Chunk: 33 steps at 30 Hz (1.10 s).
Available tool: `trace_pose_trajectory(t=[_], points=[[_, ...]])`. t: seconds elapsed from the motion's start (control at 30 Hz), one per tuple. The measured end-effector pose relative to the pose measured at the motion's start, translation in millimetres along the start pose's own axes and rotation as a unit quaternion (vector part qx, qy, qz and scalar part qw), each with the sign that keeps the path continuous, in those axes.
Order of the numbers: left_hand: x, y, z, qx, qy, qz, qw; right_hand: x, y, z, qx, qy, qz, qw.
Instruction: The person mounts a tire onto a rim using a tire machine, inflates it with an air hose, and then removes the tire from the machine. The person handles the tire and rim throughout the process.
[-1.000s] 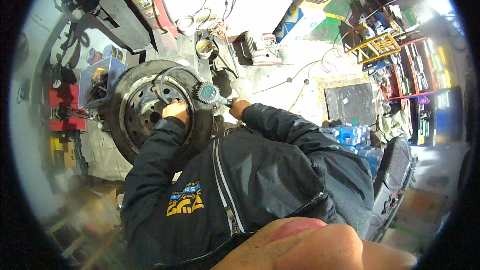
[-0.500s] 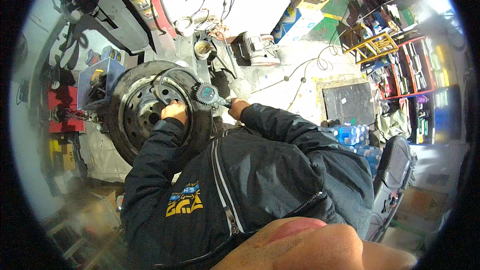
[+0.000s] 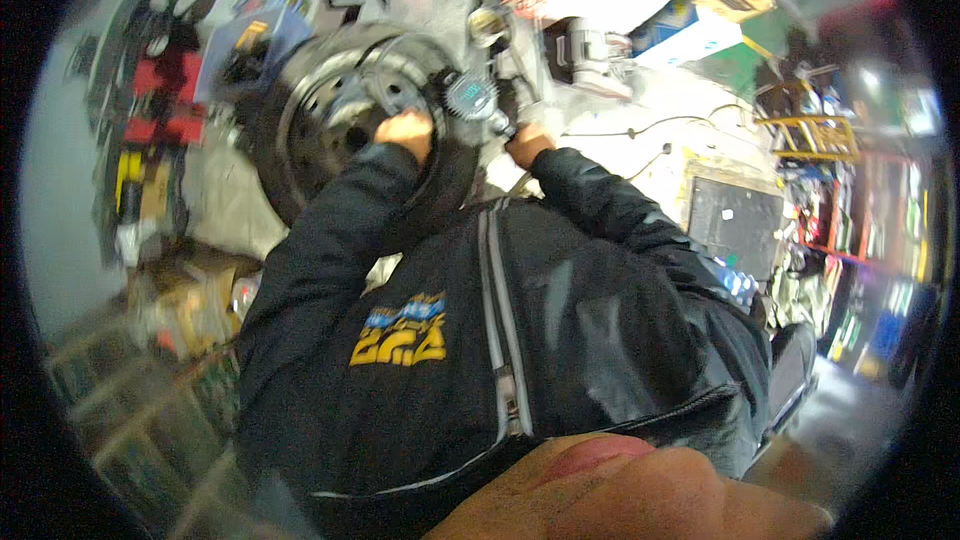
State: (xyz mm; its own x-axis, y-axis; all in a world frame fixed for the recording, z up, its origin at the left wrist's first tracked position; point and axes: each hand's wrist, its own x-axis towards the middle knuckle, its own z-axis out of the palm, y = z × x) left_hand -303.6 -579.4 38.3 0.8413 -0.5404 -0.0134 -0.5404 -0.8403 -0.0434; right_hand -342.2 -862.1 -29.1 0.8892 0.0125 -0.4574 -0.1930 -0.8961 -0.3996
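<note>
A car wheel [image 3: 325, 98], a black tire on a dark steel rim, lies in front of me to the left. My left hand [image 3: 405, 132] is closed over the rim, around the end of a thin black hose [image 3: 372, 75]; the fitting itself is hidden under the fingers. The hose loops over to a tire inflator gauge [image 3: 470, 97] with a lit round dial and a ribbed dark guard. My right hand [image 3: 530, 145] is wrapped round the gauge's handle, just right of the tire. The picture is blurred by motion.
A clear plastic bin [image 3: 265, 40] of tools stands beyond the wheel at the left. A grey electric motor [image 3: 590, 55] sits on the floor ahead, with cables nearby. To the right are a dark floor plate [image 3: 735, 215], a yellow rack [image 3: 815, 138] and shelves.
The whole view has shifted, so the wheel and both hands now appear higher and further right. Both hands keep their grips at the wheel and on the gauge.
</note>
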Motion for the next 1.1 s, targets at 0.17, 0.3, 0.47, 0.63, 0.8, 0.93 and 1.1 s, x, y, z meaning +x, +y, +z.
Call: trace_pose_trajectory(t=[0.17, 0.3, 0.47, 0.63, 0.8, 0.93, 1.1], points=[[-0.1, 5.0, -6.4, 0.012, 0.010, -0.028, 0.999, -3.8, -4.0, -1.3, 0.026, 0.044, -0.014, 0.999], [0.7, 7.1, -11.5, -0.006, 0.006, -0.037, 0.999, -9.7, -9.5, -10.6, 0.030, 0.024, -0.011, 0.999], [1.1, 6.6, -12.8, -0.013, -0.004, -0.036, 0.999, -13.0, -14.9, -20.8, 0.018, -0.023, 0.008, 1.000], [1.7, 5.6, -15.0, -0.028, -0.020, -0.040, 0.999, -12.3, -15.1, -21.0, 0.013, -0.028, 0.008, 0.999], [1.5, 5.8, -18.8, -0.030, -0.023, -0.037, 0.999, -11.7, -13.4, -18.2, 0.009, -0.026, 0.007, 1.000], [1.2, 6.0, -20.2, -0.038, -0.013, -0.037, 0.999, -11.0, -12.7, -17.0, 0.007, -0.022, 0.005, 1.000], [1.3, 5.9, -17.3, -0.038, -0.040, -0.051, 0.997, -10.6, -13.2, -16.7, 0.007, -0.029, 0.013, 0.999]])
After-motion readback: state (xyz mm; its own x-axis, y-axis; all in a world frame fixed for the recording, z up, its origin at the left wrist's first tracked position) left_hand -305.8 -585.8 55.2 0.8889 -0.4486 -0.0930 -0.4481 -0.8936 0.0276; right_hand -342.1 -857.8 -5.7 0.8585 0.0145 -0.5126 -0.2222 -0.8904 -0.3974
